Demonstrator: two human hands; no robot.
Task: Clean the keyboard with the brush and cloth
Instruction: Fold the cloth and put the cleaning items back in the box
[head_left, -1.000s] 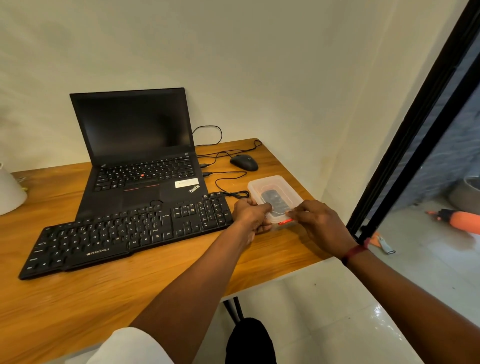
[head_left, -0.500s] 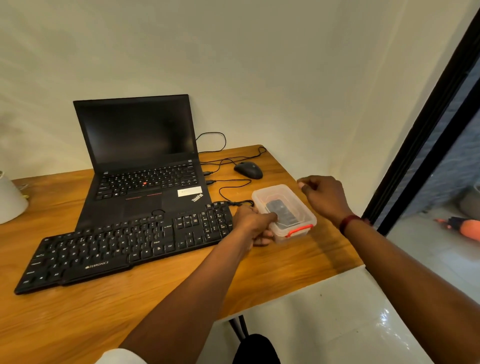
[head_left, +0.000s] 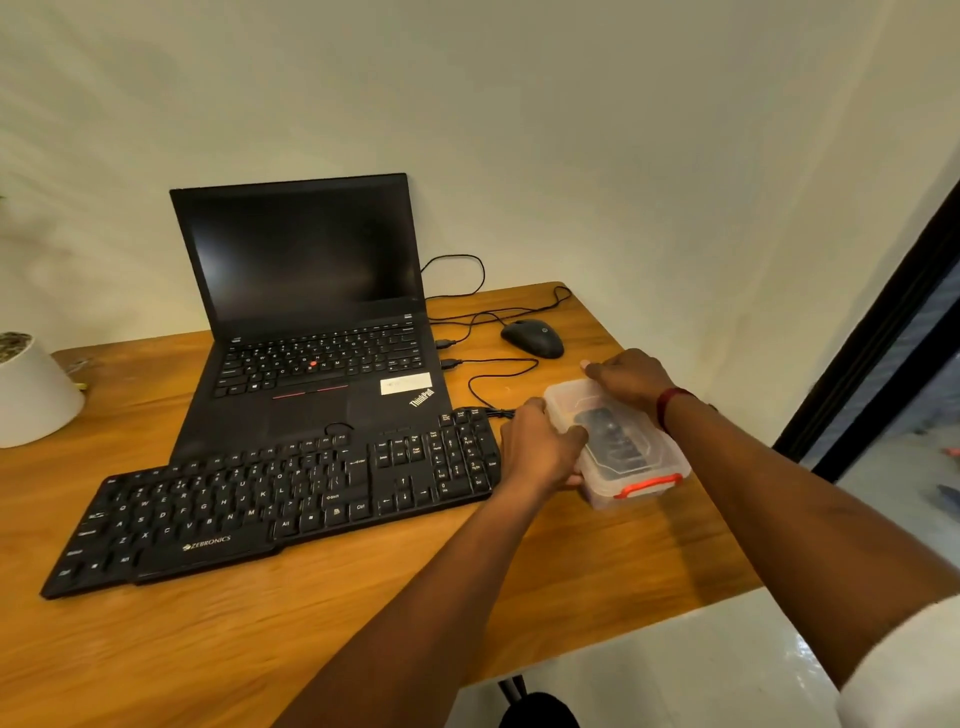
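Orange-brown wooden table (head_left: 623, 561) under everything. Open black laptop (head_left: 311, 312) at back. Flat black keyboard (head_left: 270, 504) in front of laptop. Clear lidded plastic box (head_left: 657, 460), red latch, just right of keyboard; dark contents unclear. Left hand (head_left: 540, 447) grips box's left side; right hand (head_left: 631, 379) curls over box's far edge.

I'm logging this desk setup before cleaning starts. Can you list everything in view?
desk: one, brown wood, under everything
laptop: one, black, open, back by the wall
keyboard: one, black, in front of laptop
mouse: one, black, right of laptop
cables: several, black, around laptop and mouse
clear box: one, red latch, dark contents, right of keyboard
pot: one, white, desk's left edge
left hand: one, grips box's left side
right hand: one, red wristband, curled over box's far end
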